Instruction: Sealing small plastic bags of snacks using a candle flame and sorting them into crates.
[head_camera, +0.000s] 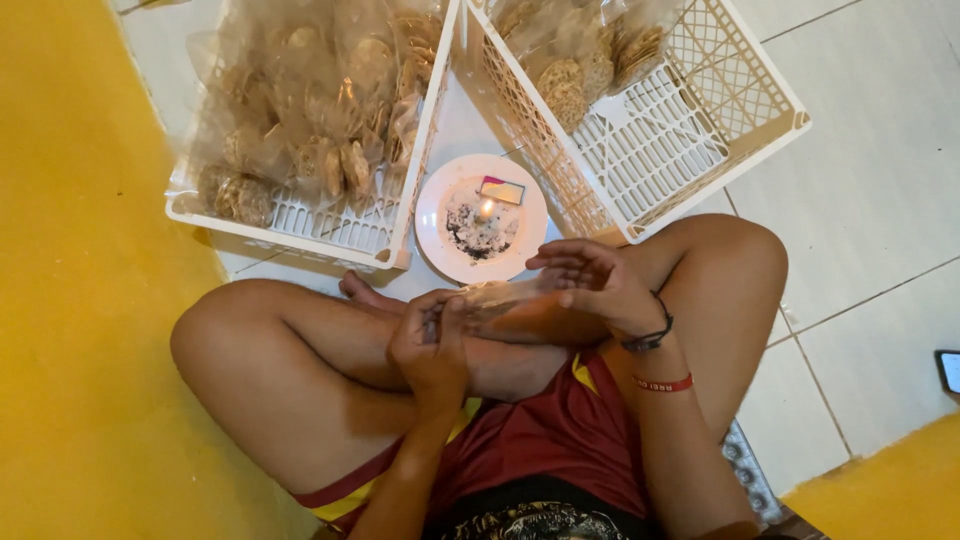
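Clear plastic cracker bag (500, 300) gripped at both ends – left hand (432, 345), right hand (590, 285). Sealing step judged underway – open edge to be brought steadily near lit candle (487, 212) on white round plate (440, 250).

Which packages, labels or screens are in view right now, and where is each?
Clear plastic bags of round brown crackers: heaped in the left white lattice crate.
More cracker bags: in the tilted right white crate.
Small rectangular box, pink, yellow and white: on the white plate beside the lit candle.
Clear bag: between left hand and right hand.
Dark phone screen: right edge, on the floor.
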